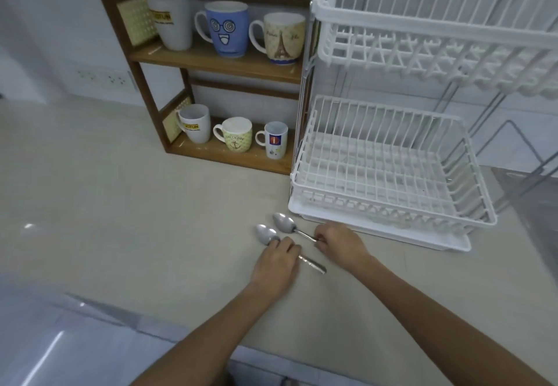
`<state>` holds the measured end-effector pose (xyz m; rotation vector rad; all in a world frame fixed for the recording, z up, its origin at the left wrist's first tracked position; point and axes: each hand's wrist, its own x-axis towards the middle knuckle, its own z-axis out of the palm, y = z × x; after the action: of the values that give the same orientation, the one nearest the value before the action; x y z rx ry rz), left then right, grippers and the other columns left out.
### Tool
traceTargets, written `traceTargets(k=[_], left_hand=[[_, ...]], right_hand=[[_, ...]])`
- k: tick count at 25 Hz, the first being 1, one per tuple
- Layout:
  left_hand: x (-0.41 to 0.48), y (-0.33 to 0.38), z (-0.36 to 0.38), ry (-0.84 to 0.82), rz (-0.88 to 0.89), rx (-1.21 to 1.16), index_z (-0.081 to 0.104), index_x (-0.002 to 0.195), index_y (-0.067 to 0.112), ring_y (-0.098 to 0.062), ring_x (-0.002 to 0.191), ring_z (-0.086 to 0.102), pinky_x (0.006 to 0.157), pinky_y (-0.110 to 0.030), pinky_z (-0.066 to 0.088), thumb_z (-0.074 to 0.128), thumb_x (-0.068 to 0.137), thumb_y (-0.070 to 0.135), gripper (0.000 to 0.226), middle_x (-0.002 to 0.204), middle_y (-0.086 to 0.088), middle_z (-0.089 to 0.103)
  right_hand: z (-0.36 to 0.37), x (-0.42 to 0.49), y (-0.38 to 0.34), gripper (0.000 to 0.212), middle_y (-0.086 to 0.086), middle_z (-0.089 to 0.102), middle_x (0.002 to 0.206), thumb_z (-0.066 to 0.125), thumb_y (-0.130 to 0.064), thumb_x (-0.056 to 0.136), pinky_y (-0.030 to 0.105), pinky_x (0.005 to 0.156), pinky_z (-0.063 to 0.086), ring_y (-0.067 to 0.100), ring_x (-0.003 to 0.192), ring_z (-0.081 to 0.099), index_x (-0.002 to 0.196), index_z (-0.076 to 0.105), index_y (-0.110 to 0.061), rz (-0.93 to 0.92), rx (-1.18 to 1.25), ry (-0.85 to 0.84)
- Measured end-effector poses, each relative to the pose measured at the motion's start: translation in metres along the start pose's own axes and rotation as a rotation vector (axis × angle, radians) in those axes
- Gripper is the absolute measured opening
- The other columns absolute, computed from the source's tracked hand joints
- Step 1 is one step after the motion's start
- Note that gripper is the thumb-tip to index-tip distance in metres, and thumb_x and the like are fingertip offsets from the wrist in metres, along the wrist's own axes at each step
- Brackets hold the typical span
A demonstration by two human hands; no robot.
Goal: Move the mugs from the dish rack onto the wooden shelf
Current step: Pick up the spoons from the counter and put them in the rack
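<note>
Head view. Left hand (pixel 276 260): fingers curled down over near spoon (pixel 265 234), bowl projecting beyond fingertips, handle end trailing behind palm. Right hand (pixel 338 242): fingers pinched together on handle of far spoon (pixel 283 222). Both spoons flat on counter (pixel 120 204). Six mugs (pixel 226 27) upright on wooden shelf (pixel 217 64), three per tier, well beyond fingers. Dish rack (pixel 392 162): just beyond right knuckles.

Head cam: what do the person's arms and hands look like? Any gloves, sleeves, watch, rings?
Both are bare. The left hand and right hand have no gloves, and no rings show on the visible fingers. Both forearms are uncovered up to the bottom edge of the frame: no sleeves, watch, bracelet or markers. Two arms enter from below, slim, with nothing strapped or cabled to them.
</note>
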<state>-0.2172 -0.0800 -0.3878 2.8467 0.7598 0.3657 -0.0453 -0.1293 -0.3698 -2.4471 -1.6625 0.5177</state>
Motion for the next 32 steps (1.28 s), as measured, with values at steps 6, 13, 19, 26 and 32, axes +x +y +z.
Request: traceTargets(k=[6,13,19,26,32], left_hand=[[-0.013,-0.009,-0.01,-0.024,-0.427,-0.009,0.056,0.112,0.005,-0.031,0.095,0.059,0.081,-0.038,0.048,0.046,0.093,0.009,0.022,0.113,-0.012,0.055],[-0.013,-0.031,-0.02,0.061,-0.947,-0.593,0.062,0.102,0.009,-0.025,0.1,0.063,0.085,-0.03,0.048,0.061,0.08,0.011,0.022,0.102,-0.007,0.07],[0.006,-0.007,-0.054,0.344,-0.853,-1.096,0.068,0.09,0.015,-0.01,0.071,0.064,0.074,-0.028,0.055,0.069,0.083,0.015,0.007,0.083,-0.003,0.071],[0.114,0.054,-0.1,0.111,-0.631,-1.429,0.066,0.088,0.007,-0.005,0.056,0.066,0.054,-0.012,0.054,0.072,0.082,0.008,0.008,0.074,-0.003,0.07],[0.211,0.052,-0.071,0.095,-0.832,-1.286,0.063,0.091,-0.001,-0.026,0.086,0.067,0.081,-0.03,0.056,0.068,0.082,-0.003,0.01,0.101,-0.021,0.067]], right_hand=[[0.0,0.0,-0.005,0.009,0.006,0.065,0.098,0.063,-0.02,0.08,0.033,0.074,0.051,0.023,0.088,0.062,0.087,0.064,-0.014,0.068,0.138,-0.098],[-0.016,-0.002,-0.011,0.007,-0.008,0.058,0.078,0.069,-0.02,0.079,0.015,0.054,0.037,0.008,0.069,0.054,0.077,0.063,-0.018,-0.038,0.248,-0.213],[-0.08,-0.028,0.001,0.011,-0.007,0.065,0.064,0.07,-0.014,0.081,0.023,0.055,0.052,0.009,0.06,0.062,0.072,0.066,-0.019,-0.088,0.56,-0.08],[-0.154,0.009,0.067,0.014,-0.007,0.062,0.052,0.072,-0.008,0.081,0.023,0.052,0.047,0.012,0.057,0.058,0.07,0.066,-0.014,0.141,0.751,0.227],[-0.142,0.057,0.094,0.011,0.015,0.068,0.076,0.069,-0.006,0.082,0.031,0.062,0.054,0.028,0.075,0.065,0.084,0.073,0.005,0.373,0.669,0.176]])
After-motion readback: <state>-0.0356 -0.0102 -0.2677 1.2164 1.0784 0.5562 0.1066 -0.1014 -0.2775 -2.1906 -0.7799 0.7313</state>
